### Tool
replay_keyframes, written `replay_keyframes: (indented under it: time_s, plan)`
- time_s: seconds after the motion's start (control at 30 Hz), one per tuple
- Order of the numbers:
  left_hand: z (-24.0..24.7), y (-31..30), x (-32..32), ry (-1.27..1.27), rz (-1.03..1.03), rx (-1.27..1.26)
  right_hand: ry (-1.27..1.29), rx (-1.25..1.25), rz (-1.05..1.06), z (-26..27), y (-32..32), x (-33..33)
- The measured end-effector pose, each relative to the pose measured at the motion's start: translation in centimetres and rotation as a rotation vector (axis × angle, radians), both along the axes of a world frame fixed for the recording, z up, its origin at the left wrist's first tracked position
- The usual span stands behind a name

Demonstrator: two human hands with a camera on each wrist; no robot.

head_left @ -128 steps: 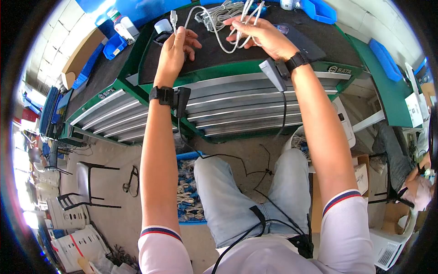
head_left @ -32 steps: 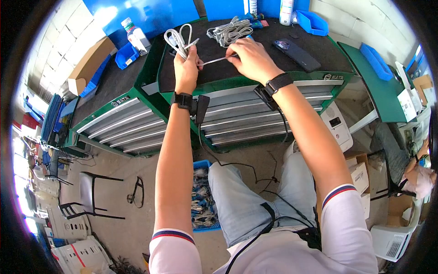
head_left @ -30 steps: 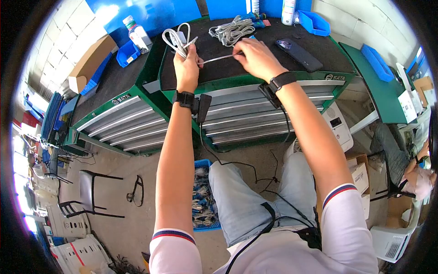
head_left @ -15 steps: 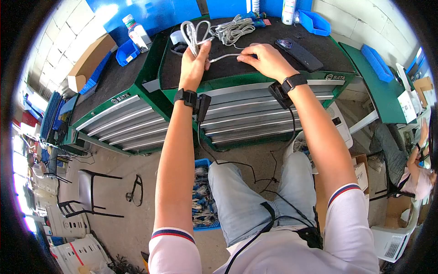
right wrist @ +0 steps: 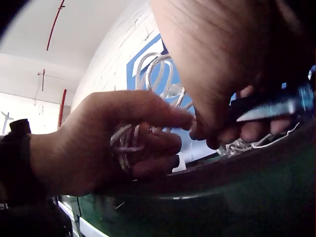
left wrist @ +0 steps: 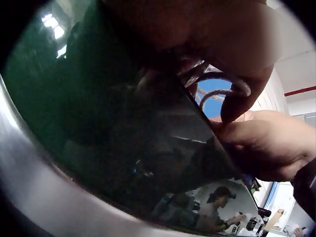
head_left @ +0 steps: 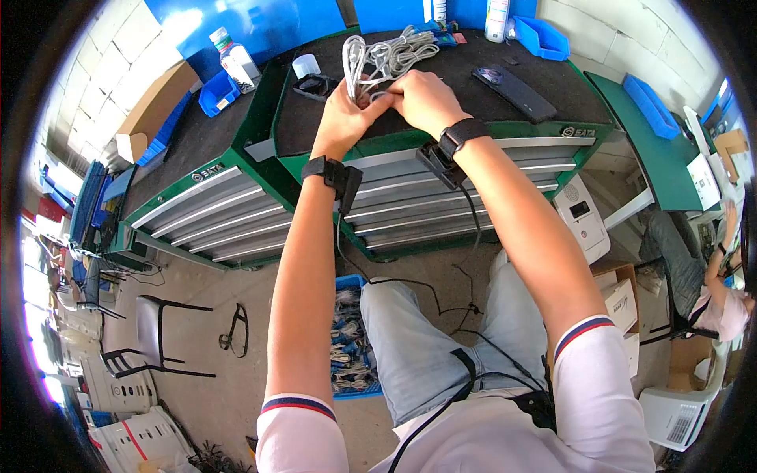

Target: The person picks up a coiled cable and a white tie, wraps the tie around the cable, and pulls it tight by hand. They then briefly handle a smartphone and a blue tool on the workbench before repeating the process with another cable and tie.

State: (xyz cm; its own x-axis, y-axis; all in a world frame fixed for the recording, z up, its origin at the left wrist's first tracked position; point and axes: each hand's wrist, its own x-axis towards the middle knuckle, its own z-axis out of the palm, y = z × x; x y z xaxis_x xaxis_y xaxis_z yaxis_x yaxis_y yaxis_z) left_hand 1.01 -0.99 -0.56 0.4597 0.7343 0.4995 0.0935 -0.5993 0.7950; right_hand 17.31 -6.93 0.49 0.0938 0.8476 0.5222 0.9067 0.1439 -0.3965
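My left hand (head_left: 341, 122) grips a looped white cable (head_left: 347, 59), its loops standing up above the fingers. Close against the left thumb, my right hand (head_left: 428, 102) pinches a strand between thumb and forefinger. In the right wrist view, the fingertips of both hands meet, and cable loops (right wrist: 139, 69) rise behind them. A dark blue shiny object (right wrist: 271, 109) overlaps the right hand's curled fingers there. Seen from the left wrist, one bend of cable (left wrist: 217, 93) shows between the hands. A bundle of grey-white cables (head_left: 414, 51) lies just behind on the black worktop (head_left: 473, 118).
A black phone (head_left: 516, 93) lies right of the hands, a white cap (head_left: 305, 65) and black item (head_left: 314, 87) left. Blue bins (head_left: 544, 38), a bottle (head_left: 234, 59) and spray can (head_left: 497, 20) stand farther back. A blue crate (head_left: 341, 394) of cables sits on the floor.
First the cable hung loose with its plug up; now it is looped in the left hand. The right hand, lately drawn right with the tail, has come back left to meet the left hand.
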Motion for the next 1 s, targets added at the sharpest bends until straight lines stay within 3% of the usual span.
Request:
replay_keyframes:
  time_s: [0.2,0.23,0.3,0.43,0.5,0.57,0.63,0.73,1.0]
  plan:
    - [-0.5,0.5,-0.1,0.003,0.079,0.215,0.066,0.218,0.028,2.4,-0.7,0.6]
    - [-0.1,0.3,-0.2,0.032,0.034,0.105,0.065,0.216,0.026,2.6,-1.0,0.7]
    - [0.5,-0.1,-0.3,0.060,-0.008,-0.003,-0.190,0.314,-0.113,3.1,-1.6,0.7]
    - [0.7,-0.4,-0.5,0.042,-0.006,-0.087,-0.205,0.292,-0.126,2.3,-0.8,0.8]
    - [0.4,-0.2,-0.5,0.039,-0.014,-0.069,-0.140,0.420,0.032,2.6,-0.9,0.4]
    - [0.9,-0.8,-0.6,0.141,0.104,0.054,-0.173,0.444,0.109,3.0,-1.2,0.1]
    - [0.7,-0.6,-0.5,0.115,0.094,0.064,-0.185,0.399,0.218,3.6,-1.5,-0.3]
    - [0.5,-0.4,-0.4,0.107,0.059,0.051,-0.199,0.304,0.241,4.3,-2.4,-0.4]
    - [0.2,0.6,-0.7,0.146,0.007,-0.038,-0.173,0.392,0.325,3.4,-1.6,1.2]
